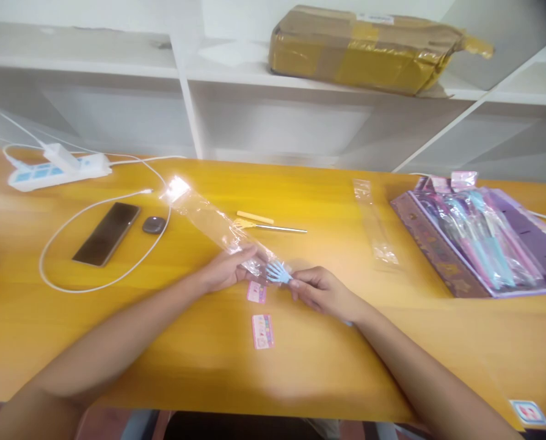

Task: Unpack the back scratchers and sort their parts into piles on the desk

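Observation:
My left hand [229, 269] is closed on a long clear plastic sleeve [204, 214], which stretches up and left over the table. Pinched in my right hand [321, 290] is a light blue back scratcher [278, 272] with a hand-shaped head; its fingers point left, at the sleeve's near end. Whether the head is inside the sleeve or just against it, I cannot tell. Two small pink printed cards, an upper card [256, 292] and a lower card [262, 332], lie below my hands. Beyond them lies a yellow back scratcher [273, 228] with a metal rod, beside a yellow stick-like piece [254, 217].
At right, a purple display box [451, 269] holds several wrapped back scratchers [488, 238]. Another clear sleeve [374, 220] lies left of it. A phone [107, 234], a dark small case [154, 225], a white cable [41, 260] and a power strip [60, 171] occupy the left. A taped parcel [360, 52] sits on the shelf.

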`<state>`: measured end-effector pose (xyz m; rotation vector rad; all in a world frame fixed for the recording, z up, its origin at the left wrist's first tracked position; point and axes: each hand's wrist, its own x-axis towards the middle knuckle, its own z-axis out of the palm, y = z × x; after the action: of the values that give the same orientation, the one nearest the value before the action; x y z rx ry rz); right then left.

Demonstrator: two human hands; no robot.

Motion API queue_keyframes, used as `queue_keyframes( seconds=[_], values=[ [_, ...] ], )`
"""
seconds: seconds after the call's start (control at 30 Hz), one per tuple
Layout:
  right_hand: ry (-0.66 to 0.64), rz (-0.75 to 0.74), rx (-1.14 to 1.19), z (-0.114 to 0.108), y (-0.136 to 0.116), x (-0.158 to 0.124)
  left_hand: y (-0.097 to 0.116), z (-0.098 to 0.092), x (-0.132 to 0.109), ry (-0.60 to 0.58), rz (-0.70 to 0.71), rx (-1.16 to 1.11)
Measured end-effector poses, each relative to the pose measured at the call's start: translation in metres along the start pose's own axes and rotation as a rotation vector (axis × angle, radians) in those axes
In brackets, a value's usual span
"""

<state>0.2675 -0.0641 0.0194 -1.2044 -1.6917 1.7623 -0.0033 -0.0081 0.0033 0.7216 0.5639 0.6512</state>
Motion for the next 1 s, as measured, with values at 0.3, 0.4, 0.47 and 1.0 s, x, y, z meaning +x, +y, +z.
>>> queue_keyframes(
  seconds=[0.3,0.4,0.47,1.0],
  values=[
    [-0.011,-0.036,-0.032,-0.0002,-0.0018,-0.0014,0.0047,0.0010,0.0000,0.050,-0.012,0.053],
    [-0.003,-0.040,-0.003,-0.0009,-0.0004,-0.0016,0.0048,0.0005,0.0014,0.064,0.021,0.052],
    [-0.002,-0.039,0.015,-0.0017,0.0004,-0.0018,0.0051,-0.0004,0.0022,0.069,0.041,0.045],
    [-0.034,-0.092,-0.028,-0.0031,0.0016,-0.0014,0.0028,-0.0013,0.0030,0.005,0.055,0.172]
  ],
)
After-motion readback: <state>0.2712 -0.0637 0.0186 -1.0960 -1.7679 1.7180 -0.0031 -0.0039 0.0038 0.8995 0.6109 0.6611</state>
